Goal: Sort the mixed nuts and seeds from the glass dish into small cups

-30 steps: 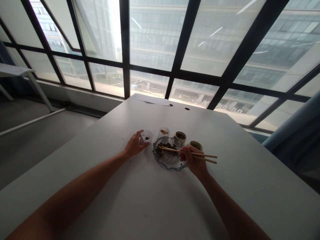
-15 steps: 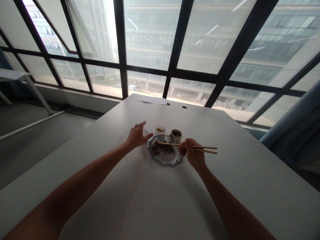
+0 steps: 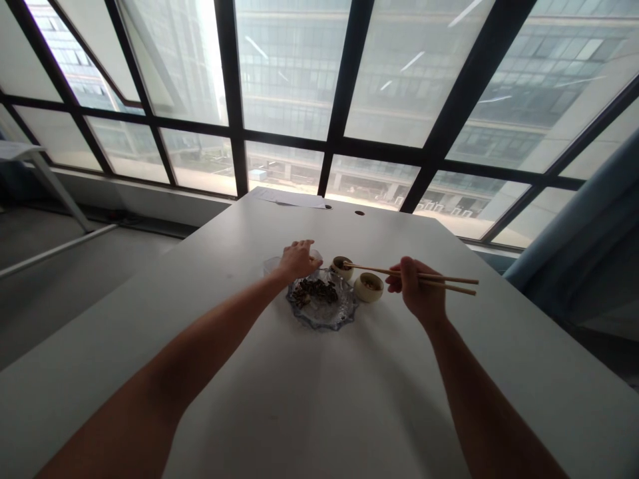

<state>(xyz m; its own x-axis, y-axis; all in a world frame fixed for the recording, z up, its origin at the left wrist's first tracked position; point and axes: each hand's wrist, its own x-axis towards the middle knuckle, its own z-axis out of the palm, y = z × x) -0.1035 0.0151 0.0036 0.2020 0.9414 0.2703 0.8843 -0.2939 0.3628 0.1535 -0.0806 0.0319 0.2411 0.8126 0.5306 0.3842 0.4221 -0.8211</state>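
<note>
My left hand (image 3: pixel 298 259) is curled over a small clear cup (image 3: pixel 315 255) just behind a scalloped glass plate (image 3: pixel 324 318) that holds dark food bits. Most of that cup is hidden under my fingers. My right hand (image 3: pixel 419 293) grips a pair of wooden chopsticks (image 3: pixel 439 282) level above the table. Their tips reach a small ceramic bowl (image 3: pixel 341 267) behind the plate. A second ceramic bowl (image 3: pixel 368 287) stands to the right of the plate, near my right hand. Another clear cup (image 3: pixel 272 265) stands to the left of my left hand.
Everything stands on a white table (image 3: pixel 309 399) that ends at a wall of large windows with black frames. A sheet of paper (image 3: pixel 289 197) lies at the table's far edge beside two cable holes. Another table's leg shows at far left.
My left hand has moved right from the left clear cup onto the cup beside it. My right hand has lifted the chopsticks off the plate and moved right, and their tips are now at the ceramic bowl.
</note>
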